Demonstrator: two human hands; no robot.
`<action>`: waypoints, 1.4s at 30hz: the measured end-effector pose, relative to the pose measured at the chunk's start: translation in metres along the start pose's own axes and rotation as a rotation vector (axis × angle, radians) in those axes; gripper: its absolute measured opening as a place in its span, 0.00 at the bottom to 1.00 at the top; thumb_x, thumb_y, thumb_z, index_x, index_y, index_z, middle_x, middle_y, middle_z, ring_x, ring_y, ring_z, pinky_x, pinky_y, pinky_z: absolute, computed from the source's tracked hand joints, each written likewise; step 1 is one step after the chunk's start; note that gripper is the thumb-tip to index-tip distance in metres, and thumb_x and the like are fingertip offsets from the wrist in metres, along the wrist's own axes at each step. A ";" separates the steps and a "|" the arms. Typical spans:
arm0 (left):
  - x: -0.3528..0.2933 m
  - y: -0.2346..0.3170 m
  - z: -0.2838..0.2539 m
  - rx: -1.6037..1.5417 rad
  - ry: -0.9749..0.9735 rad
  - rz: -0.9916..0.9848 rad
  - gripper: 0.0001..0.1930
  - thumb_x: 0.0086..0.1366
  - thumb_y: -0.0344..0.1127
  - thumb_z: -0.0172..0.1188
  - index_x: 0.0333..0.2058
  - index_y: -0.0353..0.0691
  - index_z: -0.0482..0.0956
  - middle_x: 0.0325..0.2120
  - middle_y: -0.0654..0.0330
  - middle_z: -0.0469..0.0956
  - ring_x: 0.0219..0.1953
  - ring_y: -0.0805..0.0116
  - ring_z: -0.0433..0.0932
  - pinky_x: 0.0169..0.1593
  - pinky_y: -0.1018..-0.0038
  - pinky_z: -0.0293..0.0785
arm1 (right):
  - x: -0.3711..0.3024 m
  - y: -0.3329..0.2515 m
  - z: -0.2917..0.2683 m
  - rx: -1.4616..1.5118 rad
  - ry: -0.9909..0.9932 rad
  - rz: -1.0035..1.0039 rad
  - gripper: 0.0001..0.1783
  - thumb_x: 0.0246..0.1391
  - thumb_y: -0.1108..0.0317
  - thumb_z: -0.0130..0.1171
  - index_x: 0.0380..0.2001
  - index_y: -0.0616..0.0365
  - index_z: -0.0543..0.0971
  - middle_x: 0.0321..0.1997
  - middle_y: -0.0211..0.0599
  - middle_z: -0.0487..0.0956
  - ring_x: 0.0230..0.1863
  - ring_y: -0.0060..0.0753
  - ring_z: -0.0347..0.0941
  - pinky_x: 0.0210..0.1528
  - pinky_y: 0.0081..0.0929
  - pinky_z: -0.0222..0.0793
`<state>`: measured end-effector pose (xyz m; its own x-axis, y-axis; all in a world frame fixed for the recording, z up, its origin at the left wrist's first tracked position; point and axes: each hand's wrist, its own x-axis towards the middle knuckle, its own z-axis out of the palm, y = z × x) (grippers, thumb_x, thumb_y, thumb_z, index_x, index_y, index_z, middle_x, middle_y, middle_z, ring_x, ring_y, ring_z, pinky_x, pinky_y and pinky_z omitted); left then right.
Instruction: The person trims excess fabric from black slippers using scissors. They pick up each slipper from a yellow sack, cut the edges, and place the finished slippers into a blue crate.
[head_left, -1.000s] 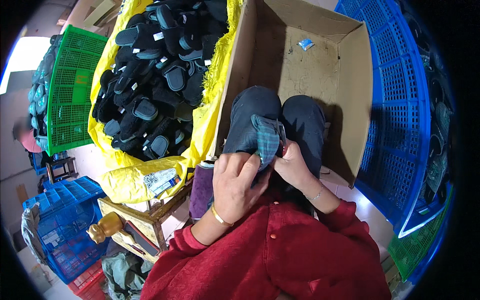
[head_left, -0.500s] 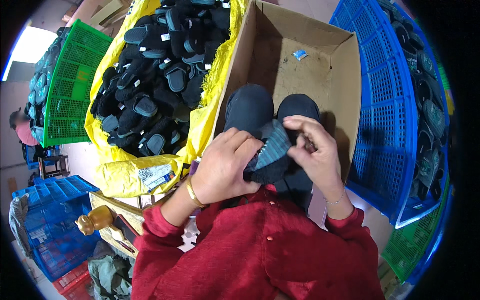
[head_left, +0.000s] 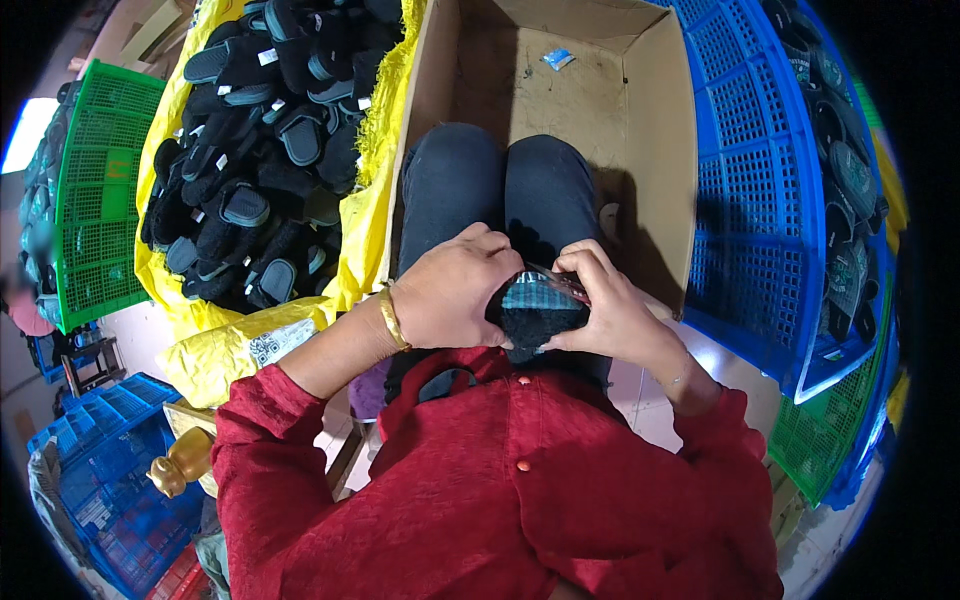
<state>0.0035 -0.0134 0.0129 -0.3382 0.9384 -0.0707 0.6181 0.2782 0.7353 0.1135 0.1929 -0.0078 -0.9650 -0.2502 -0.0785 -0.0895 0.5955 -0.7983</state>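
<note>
A yellow sack (head_left: 215,360) brims with black slippers (head_left: 240,205); beside it, a cardboard box (head_left: 660,150) holds a small blue packet (head_left: 558,59); a blue crate (head_left: 755,200) at right contains dark footwear (head_left: 848,185); the left hand (head_left: 455,290) and right hand (head_left: 618,312) grip opposite sides of a fluffy black, green-plaid slipper (head_left: 543,318), held between them near the knees (head_left: 450,185).

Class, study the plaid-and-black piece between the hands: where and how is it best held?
Probably by its two side edges, the left hand coming from the left and the right hand from the right. The plaid-and-black piece spans the gap between them, and a side grip leaves its plaid band and black fluffy part uncovered.
</note>
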 end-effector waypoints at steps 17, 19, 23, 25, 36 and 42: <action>-0.004 -0.002 0.033 0.210 0.329 0.153 0.25 0.28 0.30 0.67 0.33 0.35 0.73 0.31 0.54 0.71 0.35 0.56 0.70 0.41 0.68 0.70 | -0.001 0.016 0.017 -0.176 0.270 -0.113 0.26 0.30 0.69 0.70 0.34 0.58 0.67 0.35 0.36 0.68 0.29 0.39 0.72 0.28 0.31 0.70; -0.001 -0.001 0.031 0.201 0.344 0.122 0.26 0.28 0.30 0.67 0.34 0.35 0.73 0.31 0.54 0.71 0.35 0.56 0.71 0.41 0.68 0.70 | 0.002 0.017 0.014 -0.103 0.287 -0.070 0.27 0.30 0.71 0.70 0.35 0.57 0.67 0.37 0.37 0.67 0.29 0.40 0.72 0.29 0.32 0.71; 0.001 0.006 0.024 0.208 0.329 0.050 0.27 0.29 0.30 0.68 0.35 0.35 0.73 0.32 0.54 0.71 0.36 0.56 0.71 0.41 0.68 0.70 | 0.003 0.008 -0.001 -0.136 0.204 -0.048 0.29 0.29 0.71 0.70 0.36 0.56 0.66 0.40 0.38 0.66 0.32 0.41 0.72 0.30 0.33 0.72; 0.002 0.006 0.023 0.208 0.341 0.054 0.27 0.30 0.29 0.68 0.35 0.35 0.73 0.32 0.54 0.71 0.36 0.56 0.71 0.41 0.68 0.70 | 0.002 0.003 -0.008 -0.231 0.160 -0.074 0.29 0.29 0.71 0.70 0.37 0.57 0.66 0.41 0.39 0.66 0.32 0.42 0.73 0.31 0.33 0.72; 0.019 0.000 0.029 0.290 0.559 0.076 0.21 0.31 0.27 0.62 0.31 0.36 0.73 0.29 0.55 0.72 0.34 0.55 0.70 0.40 0.68 0.69 | 0.019 0.026 0.018 0.004 0.576 -0.103 0.20 0.33 0.79 0.63 0.29 0.59 0.64 0.28 0.38 0.66 0.25 0.35 0.64 0.29 0.25 0.65; 0.045 -0.010 0.024 0.334 0.721 0.012 0.19 0.33 0.27 0.61 0.30 0.41 0.72 0.26 0.58 0.69 0.32 0.57 0.68 0.34 0.69 0.70 | 0.044 0.029 0.031 0.154 0.858 0.141 0.19 0.36 0.77 0.65 0.30 0.60 0.65 0.29 0.36 0.68 0.27 0.27 0.65 0.31 0.23 0.64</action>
<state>-0.0006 0.0314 -0.0139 -0.6352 0.6098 0.4739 0.7665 0.4226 0.4836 0.0764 0.1754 -0.0528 -0.8223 0.5144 0.2433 0.0191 0.4522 -0.8917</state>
